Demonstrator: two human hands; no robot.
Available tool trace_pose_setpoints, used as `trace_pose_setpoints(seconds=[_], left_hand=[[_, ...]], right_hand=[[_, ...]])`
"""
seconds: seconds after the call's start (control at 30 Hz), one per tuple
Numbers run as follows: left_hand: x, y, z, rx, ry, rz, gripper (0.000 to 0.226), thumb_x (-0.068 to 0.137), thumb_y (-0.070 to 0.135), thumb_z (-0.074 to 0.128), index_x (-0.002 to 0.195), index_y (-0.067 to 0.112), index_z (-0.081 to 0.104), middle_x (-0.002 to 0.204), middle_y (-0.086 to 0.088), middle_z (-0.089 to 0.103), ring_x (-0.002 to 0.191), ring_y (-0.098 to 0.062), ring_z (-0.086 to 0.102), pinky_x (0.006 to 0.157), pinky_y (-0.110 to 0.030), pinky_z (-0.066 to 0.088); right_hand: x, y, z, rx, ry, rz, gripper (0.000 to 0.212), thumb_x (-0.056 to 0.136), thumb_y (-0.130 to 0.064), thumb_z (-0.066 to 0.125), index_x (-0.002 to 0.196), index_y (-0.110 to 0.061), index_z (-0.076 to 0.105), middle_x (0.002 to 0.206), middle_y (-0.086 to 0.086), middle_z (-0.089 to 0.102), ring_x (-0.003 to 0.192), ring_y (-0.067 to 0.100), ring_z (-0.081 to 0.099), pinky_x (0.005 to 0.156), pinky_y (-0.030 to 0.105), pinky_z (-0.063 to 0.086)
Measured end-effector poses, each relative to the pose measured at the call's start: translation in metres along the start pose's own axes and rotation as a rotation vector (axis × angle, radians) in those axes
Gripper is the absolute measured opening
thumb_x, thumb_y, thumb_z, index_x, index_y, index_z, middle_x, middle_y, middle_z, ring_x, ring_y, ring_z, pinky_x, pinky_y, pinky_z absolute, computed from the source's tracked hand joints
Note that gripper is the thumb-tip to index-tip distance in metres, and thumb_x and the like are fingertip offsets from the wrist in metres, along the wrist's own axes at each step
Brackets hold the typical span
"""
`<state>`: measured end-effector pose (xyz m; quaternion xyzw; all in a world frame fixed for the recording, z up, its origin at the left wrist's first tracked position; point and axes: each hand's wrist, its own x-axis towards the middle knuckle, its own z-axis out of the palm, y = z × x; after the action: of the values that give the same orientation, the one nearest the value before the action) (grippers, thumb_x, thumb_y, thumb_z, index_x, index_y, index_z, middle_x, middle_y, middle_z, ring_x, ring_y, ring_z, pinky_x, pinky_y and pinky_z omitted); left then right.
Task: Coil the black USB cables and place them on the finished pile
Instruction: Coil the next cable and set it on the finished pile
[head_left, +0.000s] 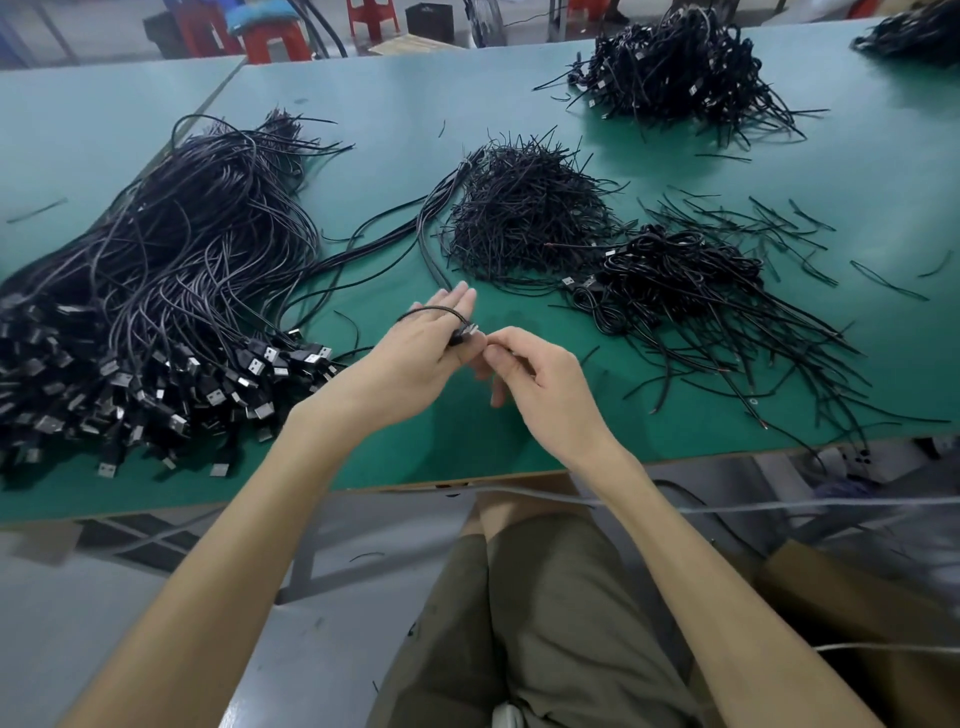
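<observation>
**Fingers (460, 297) mid-coil: loop unsecured**

The left hand (415, 358) has its fingers stretched straight, with a thin black USB cable (431, 310) looped across them above the green tabletop (395, 130). I cannot tell whether the thumb pins it. The right hand (540, 384) pinches the cable's plug end just beside the left palm.

I judge the winding barely begun. If tension drops, the loose loop could slide off the straight fingers. The trailing length could snag the large heap of uncoiled black cables (156, 260). The finished pile of coiled black cables (675, 270) lies well apart to the right, so an untied coil could spring open on the way.
</observation>
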<state>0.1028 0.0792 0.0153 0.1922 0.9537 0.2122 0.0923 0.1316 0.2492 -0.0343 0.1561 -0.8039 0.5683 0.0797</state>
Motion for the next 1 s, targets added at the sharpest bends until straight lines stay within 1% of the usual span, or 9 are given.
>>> trace_pose_setpoints(seconds=[0.1,0.23,0.37,0.5,0.6,0.67,0.77,0.87,1.0], left_hand=[[-0.003,0.001,0.003,-0.241,-0.085,0.037,0.056,0.108,0.039,0.032,0.161,0.021,0.025,0.157,0.006,0.042,0.142,-0.006,0.04,0.115,-0.017,0.027],[-0.006,0.001,0.006,-0.429,-0.161,0.114,0.052,0.11,0.033,0.025,0.16,0.018,0.024,0.138,-0.008,0.059,0.115,0.014,0.051,0.098,0.0,0.031],[-0.009,0.001,0.005,-0.608,-0.012,0.13,0.058,0.104,0.046,0.026,0.157,0.024,0.036,0.133,0.001,0.058,0.117,-0.011,0.051,0.106,-0.022,0.04],[-0.012,0.015,-0.001,-1.013,0.128,0.239,0.05,0.113,0.03,0.019,0.145,0.005,0.05,0.142,-0.004,0.061,0.131,-0.018,0.056,0.115,-0.034,0.04],[-0.019,0.026,-0.013,-1.247,0.152,0.249,0.048,0.113,0.027,0.023,0.113,0.005,0.065,0.094,-0.004,0.071,0.081,-0.023,0.066,0.08,-0.032,0.052],[-0.024,0.028,-0.022,-1.284,0.097,0.254,0.045,0.112,0.031,0.03,0.089,0.015,0.064,0.064,0.003,0.049,0.054,-0.014,0.041,0.055,-0.024,0.037],[-0.033,0.028,-0.037,-1.024,-0.116,0.305,0.044,0.108,0.032,0.036,0.075,0.019,0.061,0.054,0.01,0.04,0.047,-0.007,0.03,0.048,-0.017,0.027],[-0.037,0.027,-0.034,-0.368,-0.383,0.235,0.043,0.109,0.038,0.04,0.081,0.016,0.065,0.056,0.005,0.058,0.049,-0.011,0.047,0.053,-0.015,0.037],[-0.031,0.025,-0.014,0.062,-0.318,-0.04,0.035,0.107,0.039,0.044,0.076,0.028,0.056,0.066,0.011,0.066,0.066,-0.014,0.063,0.066,-0.027,0.047]], right_hand=[[-0.002,0.001,-0.003,0.063,0.017,-0.031,0.018,0.104,-0.009,0.052,0.098,-0.007,0.069,0.078,-0.005,0.066,0.061,0.02,0.059,0.065,0.023,0.046],[-0.002,-0.001,-0.002,0.098,-0.001,-0.078,0.018,0.104,-0.009,0.052,0.096,-0.01,0.068,0.078,-0.004,0.064,0.062,0.017,0.057,0.064,0.024,0.046],[-0.002,-0.004,0.002,0.117,-0.096,-0.072,0.018,0.106,-0.017,0.051,0.102,-0.014,0.068,0.09,-0.005,0.068,0.066,0.017,0.061,0.068,0.022,0.049],[-0.001,0.0,0.006,0.048,-0.189,0.005,0.026,0.107,-0.026,0.05,0.099,-0.014,0.07,0.092,-0.012,0.068,0.069,0.021,0.064,0.071,0.018,0.045],[-0.001,0.004,0.005,0.097,-0.174,0.062,0.026,0.107,-0.03,0.05,0.097,-0.017,0.07,0.089,-0.016,0.066,0.07,0.02,0.064,0.067,0.018,0.044],[0.0,0.007,0.005,0.114,-0.143,0.066,0.022,0.106,-0.028,0.053,0.094,-0.017,0.068,0.09,-0.007,0.065,0.069,0.017,0.064,0.063,0.022,0.045],[0.004,0.006,0.008,0.066,-0.135,0.061,0.024,0.1,-0.014,0.058,0.082,-0.029,0.062,0.089,0.002,0.062,0.065,0.009,0.061,0.062,0.014,0.042],[0.003,0.005,0.006,0.057,-0.093,0.063,0.035,0.096,-0.003,0.059,0.076,-0.031,0.057,0.089,0.007,0.056,0.067,0.001,0.056,0.066,0.021,0.044],[0.0,0.003,0.006,-0.031,-0.072,0.056,0.036,0.105,-0.038,0.049,0.072,-0.026,0.054,0.081,0.003,0.053,0.062,0.007,0.053,0.065,0.019,0.04]])
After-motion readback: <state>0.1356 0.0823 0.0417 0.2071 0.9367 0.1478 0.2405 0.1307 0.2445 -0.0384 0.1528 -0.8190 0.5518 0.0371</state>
